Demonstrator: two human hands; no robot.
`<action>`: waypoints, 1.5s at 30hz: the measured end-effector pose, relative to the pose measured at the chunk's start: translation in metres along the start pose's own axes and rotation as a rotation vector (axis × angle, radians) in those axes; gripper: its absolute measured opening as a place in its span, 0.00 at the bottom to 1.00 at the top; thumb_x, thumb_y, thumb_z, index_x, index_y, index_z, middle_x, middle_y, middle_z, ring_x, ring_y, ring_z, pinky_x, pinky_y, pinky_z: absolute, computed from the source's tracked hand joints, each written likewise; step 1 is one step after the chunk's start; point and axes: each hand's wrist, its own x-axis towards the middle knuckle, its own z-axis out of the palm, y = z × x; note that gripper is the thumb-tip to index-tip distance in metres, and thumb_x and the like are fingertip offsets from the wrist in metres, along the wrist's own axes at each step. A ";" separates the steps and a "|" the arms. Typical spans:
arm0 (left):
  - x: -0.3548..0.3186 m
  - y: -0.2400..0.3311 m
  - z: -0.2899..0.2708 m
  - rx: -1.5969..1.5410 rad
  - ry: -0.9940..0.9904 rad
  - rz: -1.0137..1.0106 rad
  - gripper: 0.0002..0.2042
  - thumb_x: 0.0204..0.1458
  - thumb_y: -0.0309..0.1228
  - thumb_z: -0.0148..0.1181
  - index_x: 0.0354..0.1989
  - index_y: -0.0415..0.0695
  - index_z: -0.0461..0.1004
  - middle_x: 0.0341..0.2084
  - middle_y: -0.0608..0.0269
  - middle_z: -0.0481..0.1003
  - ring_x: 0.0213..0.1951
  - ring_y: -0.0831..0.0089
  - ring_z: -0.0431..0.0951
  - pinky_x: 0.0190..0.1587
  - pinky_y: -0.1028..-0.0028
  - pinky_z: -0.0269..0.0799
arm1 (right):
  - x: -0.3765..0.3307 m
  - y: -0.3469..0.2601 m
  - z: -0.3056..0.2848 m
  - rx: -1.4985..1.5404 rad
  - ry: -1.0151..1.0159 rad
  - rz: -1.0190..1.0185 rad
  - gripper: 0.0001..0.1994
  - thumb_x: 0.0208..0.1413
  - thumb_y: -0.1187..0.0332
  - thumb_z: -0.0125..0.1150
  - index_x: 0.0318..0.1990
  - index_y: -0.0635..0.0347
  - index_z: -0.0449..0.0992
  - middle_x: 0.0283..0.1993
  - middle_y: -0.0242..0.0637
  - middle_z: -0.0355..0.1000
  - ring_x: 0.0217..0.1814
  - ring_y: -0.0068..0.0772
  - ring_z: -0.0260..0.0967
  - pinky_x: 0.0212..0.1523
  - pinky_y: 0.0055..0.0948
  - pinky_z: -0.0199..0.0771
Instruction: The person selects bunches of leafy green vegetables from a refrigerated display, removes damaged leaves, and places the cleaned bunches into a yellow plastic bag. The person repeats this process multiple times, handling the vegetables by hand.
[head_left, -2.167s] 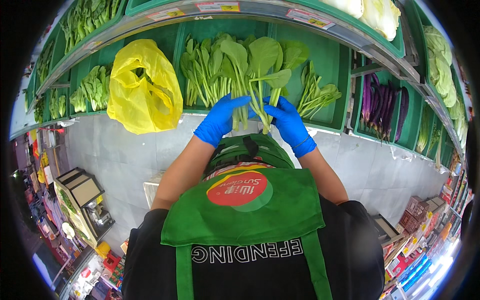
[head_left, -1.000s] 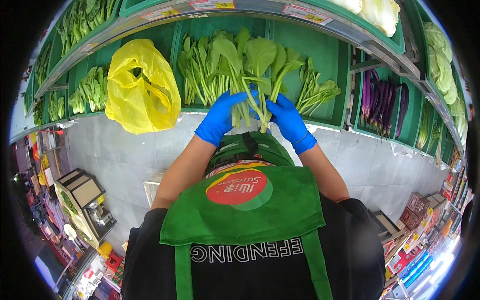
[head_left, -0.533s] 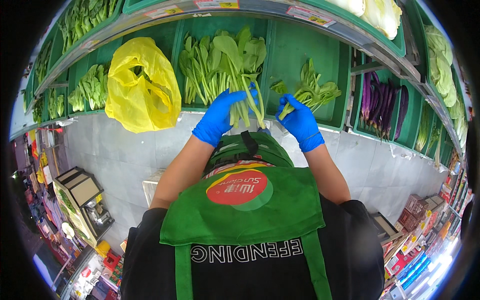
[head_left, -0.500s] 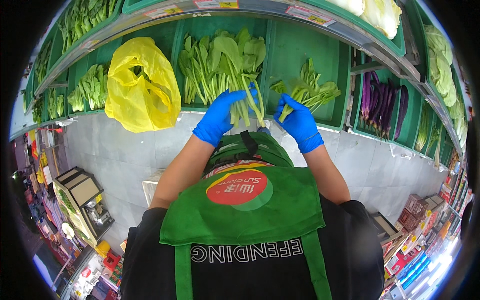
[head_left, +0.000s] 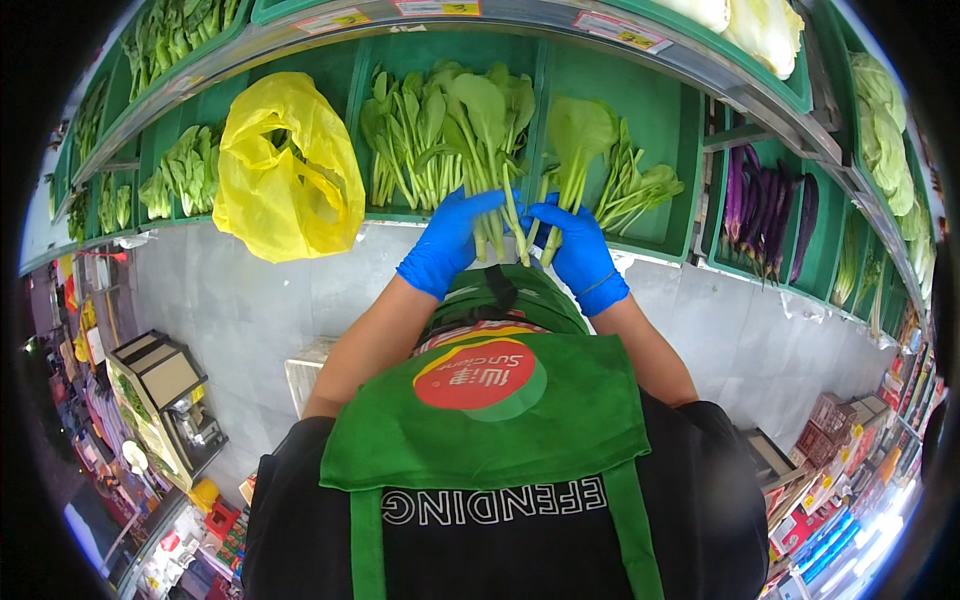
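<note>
Both my hands wear blue gloves and are held close together at the front edge of the green bins. Closed around the stems of several leafy greens (head_left: 484, 125) is my left hand (head_left: 448, 240); their leaves point away from me. My right hand (head_left: 578, 245) grips the stems of another leafy green stalk (head_left: 582, 135), its broad leaf upright. Behind the left hand, a row of leafy greens (head_left: 410, 135) fills one bin. To the right of the held stalk, a small pile of loose greens (head_left: 645, 188) lies in the neighbouring green bin (head_left: 640, 90).
A yellow plastic bag (head_left: 290, 180) hangs over the bins at left, beside more greens (head_left: 190, 170). Purple eggplants (head_left: 760, 210) lie in a bin at right. A metal shelf edge (head_left: 520, 12) with cabbages above runs across the back. Grey floor tiles (head_left: 250, 330) lie below.
My right hand has left the small pile in the right bin, moved left and taken hold of a leafy stalk. The left hand has shifted slightly right with its greens.
</note>
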 end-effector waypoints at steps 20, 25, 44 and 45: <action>0.006 0.023 -0.037 -0.031 0.023 -0.076 0.17 0.48 0.30 0.53 0.45 0.32 0.70 0.36 0.50 0.75 0.38 0.61 0.76 0.44 0.68 0.72 | 0.050 -0.003 -0.152 -0.065 0.531 -0.279 0.06 0.50 0.77 0.57 0.34 0.56 0.68 0.29 0.35 0.69 0.28 0.35 0.73 0.25 0.29 0.74; 0.020 0.084 -0.057 0.117 0.053 -0.047 0.17 0.47 0.29 0.55 0.45 0.33 0.71 0.35 0.53 0.76 0.36 0.65 0.77 0.42 0.70 0.74 | 0.033 0.011 -0.134 -0.089 0.395 -0.175 0.10 0.49 0.77 0.56 0.40 0.62 0.69 0.34 0.41 0.72 0.31 0.38 0.73 0.30 0.32 0.76; 0.161 -0.020 -0.137 0.703 0.085 0.044 0.33 0.40 0.32 0.67 0.55 0.32 0.61 0.47 0.49 0.70 0.47 0.62 0.71 0.50 0.69 0.66 | -0.058 -0.008 -0.121 -0.263 0.475 -0.202 0.13 0.51 0.74 0.55 0.45 0.63 0.69 0.40 0.42 0.72 0.33 0.33 0.73 0.37 0.29 0.76; 0.147 -0.009 -0.111 0.729 0.107 0.030 0.31 0.41 0.33 0.67 0.54 0.34 0.63 0.47 0.51 0.71 0.47 0.63 0.72 0.50 0.69 0.66 | -0.058 -0.004 -0.126 -0.282 0.508 -0.185 0.13 0.51 0.75 0.55 0.46 0.64 0.69 0.40 0.43 0.73 0.33 0.33 0.73 0.37 0.29 0.76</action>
